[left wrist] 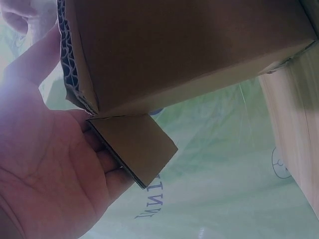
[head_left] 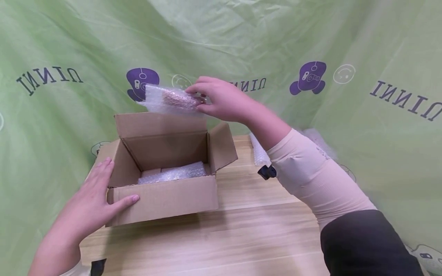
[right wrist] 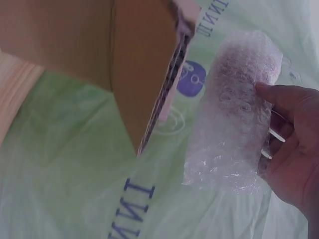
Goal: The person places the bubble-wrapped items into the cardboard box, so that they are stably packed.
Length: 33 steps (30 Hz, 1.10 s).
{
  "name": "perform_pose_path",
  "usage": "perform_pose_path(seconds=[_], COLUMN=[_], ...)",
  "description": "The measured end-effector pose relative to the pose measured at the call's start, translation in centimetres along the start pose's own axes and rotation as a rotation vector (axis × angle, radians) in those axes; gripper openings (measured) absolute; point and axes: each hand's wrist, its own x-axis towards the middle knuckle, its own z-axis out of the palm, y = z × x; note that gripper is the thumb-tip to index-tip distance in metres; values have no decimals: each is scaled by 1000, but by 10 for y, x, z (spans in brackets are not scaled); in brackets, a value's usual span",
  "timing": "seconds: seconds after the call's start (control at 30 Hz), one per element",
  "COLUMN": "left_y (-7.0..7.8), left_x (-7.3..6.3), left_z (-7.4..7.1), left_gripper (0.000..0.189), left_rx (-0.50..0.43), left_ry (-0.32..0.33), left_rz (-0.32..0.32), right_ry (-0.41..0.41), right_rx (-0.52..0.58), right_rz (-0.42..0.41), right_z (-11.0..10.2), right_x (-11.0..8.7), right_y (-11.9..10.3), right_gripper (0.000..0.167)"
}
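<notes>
Your right hand [head_left: 224, 99] holds the wrapped packet [head_left: 169, 100] up by the back flap [head_left: 159, 125] of the box [head_left: 164, 201].
Your left hand [head_left: 90, 203] touches the box, maybe to keep it still, its fingers almost straight and its thumb spread wide. Your right thumb and fingers pinch the packet's edge, perhaps so it won't slip.

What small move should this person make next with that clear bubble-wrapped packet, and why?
Probably lower the clear bubble-wrapped packet into the open brown cardboard box: the right hand holds it up near the far flap, the left hand rests against the box, and another clear bubble-wrap bundle lies inside.
</notes>
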Motion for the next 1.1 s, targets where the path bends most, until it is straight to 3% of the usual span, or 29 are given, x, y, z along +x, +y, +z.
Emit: perform_pose_path(seconds=[0.3,0.53,1.1], left_y=[-3,-6,-9], left_x=[2,1,2], left_z=[-1,-2,-2], left_gripper=[114,114,114], left_rx=[-3,-2,-11], left_ry=[3,2,0], left_rz=[4,7,4], right_ry=[-82,-117,-231], right_rx=[-66,-50,-91], right_rz=[-18,-41,-22], right_z=[19,42,94], right_x=[27,40,45], right_y=[-21,-28,-29], right_gripper=[44,43,43])
